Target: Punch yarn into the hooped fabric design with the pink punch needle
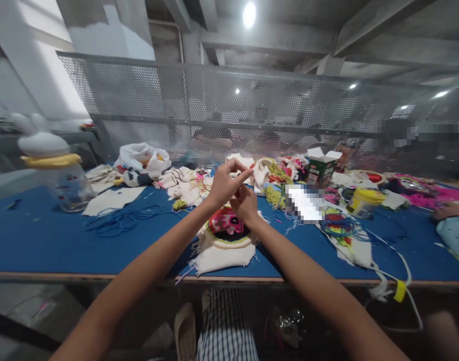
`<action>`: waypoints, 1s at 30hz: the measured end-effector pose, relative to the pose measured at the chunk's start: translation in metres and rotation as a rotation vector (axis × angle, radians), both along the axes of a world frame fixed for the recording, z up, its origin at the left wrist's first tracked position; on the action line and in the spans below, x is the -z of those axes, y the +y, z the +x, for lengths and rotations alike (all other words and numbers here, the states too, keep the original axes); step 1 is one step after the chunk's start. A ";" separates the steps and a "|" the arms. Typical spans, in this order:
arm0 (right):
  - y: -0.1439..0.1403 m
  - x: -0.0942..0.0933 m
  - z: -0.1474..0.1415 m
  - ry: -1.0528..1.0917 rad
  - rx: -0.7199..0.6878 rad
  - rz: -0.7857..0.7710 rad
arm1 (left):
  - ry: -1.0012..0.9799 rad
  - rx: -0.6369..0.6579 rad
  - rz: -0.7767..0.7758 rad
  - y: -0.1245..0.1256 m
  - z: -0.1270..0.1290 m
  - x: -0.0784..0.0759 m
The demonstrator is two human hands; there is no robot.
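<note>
My left hand (225,183) is raised above an embroidery hoop (233,244), its fingers bent and pinched towards the thumb. Just under it, my right hand (246,204) is closed, its fingers curled close to the left hand. Whatever either hand holds is too small to make out. The hoop holds cream cloth (223,258) with frayed edges, lying near the table's front edge. Stitching in pink, red and black (229,221) fills the hoop, with a yellow-green line around it. My right hand hides part of the far side.
A blue table (56,245) carries loose blue yarn (120,219), cloth pieces, a rabbit-topped jar (63,175), a green box (321,169) and a yellow tub (365,202). Behind stands a perforated metal screen (139,95). Another person's sleeve (455,235) is at right. A white cord (406,263) hangs over the edge.
</note>
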State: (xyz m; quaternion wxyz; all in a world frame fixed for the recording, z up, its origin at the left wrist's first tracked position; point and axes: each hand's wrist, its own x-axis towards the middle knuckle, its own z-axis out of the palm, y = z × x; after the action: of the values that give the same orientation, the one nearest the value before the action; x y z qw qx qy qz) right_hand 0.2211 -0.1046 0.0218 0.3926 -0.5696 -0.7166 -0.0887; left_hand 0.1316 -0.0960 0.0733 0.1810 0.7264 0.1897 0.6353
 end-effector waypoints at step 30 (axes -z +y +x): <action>0.003 -0.001 0.002 -0.054 -0.038 0.027 | -0.152 0.096 -0.160 -0.001 -0.026 0.044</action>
State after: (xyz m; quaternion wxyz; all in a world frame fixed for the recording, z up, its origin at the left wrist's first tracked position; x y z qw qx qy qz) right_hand 0.2229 -0.1020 0.0226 0.3823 -0.5478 -0.7365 -0.1062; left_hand 0.1059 -0.0969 0.0298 0.2825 0.6674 0.1907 0.6621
